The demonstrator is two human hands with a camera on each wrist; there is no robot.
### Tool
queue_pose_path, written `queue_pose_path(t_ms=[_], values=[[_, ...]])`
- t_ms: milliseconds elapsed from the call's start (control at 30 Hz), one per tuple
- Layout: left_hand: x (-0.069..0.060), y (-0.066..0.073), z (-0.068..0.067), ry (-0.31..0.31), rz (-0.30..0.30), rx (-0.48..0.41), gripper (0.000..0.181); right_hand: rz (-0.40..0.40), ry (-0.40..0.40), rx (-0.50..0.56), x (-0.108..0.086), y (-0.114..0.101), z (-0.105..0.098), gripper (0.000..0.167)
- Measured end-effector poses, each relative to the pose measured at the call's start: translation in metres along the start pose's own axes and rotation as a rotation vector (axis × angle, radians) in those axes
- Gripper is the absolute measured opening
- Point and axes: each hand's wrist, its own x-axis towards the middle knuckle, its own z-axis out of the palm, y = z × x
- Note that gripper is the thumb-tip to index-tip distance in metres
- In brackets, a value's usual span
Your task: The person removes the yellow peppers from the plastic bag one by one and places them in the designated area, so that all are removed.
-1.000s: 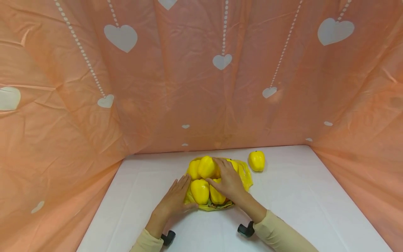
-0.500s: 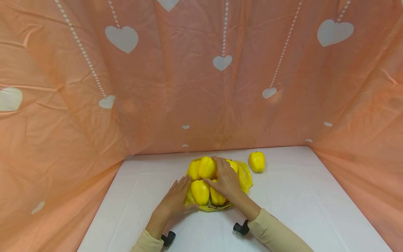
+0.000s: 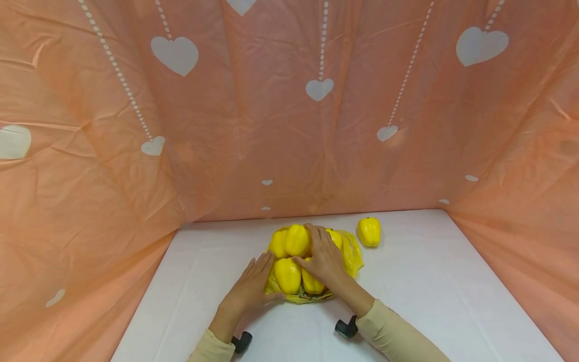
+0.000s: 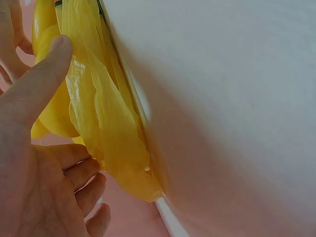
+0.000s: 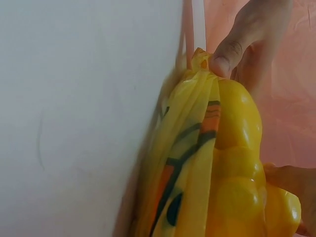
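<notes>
Yellow bag (image 3: 354,259): I find it crumpled on the white table (image 3: 420,296), toward the far side, its right end trailing loose; my right wrist feed picks out dark lines and orange patches printed on its near face.
Bagged peppers (image 3: 287,275): at least five glossy yellow ones show — two at the back left, two in front, one at the back right, partly covered.
Left hand (image 3: 253,283): I have it along the bag's left side, fingers long and near together, thumb spread wide from them; the left wrist feed shows the fingers only loosely bent, thumb against the plastic.
Right hand (image 3: 327,256): laid over the heap from the right, fingers extended, thumb wide of them and touching a pepper; how firmly it presses, I cannot tell.
Loose pepper (image 3: 368,232): standing upright on the tabletop, right of the bag and apart from it, close to the back edge.
Sleeves (image 3: 400,329): beige, with a black mount (image 3: 346,328) at each wrist.
Backdrop (image 3: 280,130): peach curtain, white hearts on dotted strings.
</notes>
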Motion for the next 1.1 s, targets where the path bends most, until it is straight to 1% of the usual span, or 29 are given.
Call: queue_pose_path(t_ms=[300,567,767,900,1100], values=[[0.002,-0.002,0.002,0.002,0.002,0.017,0.112,-0.011,-0.018,0.034,-0.001,0.001,-0.004,0.099],[0.001,-0.002,0.002,0.007,0.01,0.024,0.111,-0.018,-0.032,0.191,-0.002,0.005,-0.019,0.094],[0.0,-0.002,0.003,0.01,0.022,0.032,0.111,-0.061,-0.041,0.238,-0.004,0.016,-0.03,0.093],[0.0,-0.002,0.003,0.013,0.017,0.035,0.111,-0.072,-0.036,0.258,-0.006,0.024,-0.038,0.092],[-0.001,-0.002,0.003,0.017,0.012,0.028,0.112,-0.098,-0.013,0.245,-0.011,0.038,-0.05,0.093]])
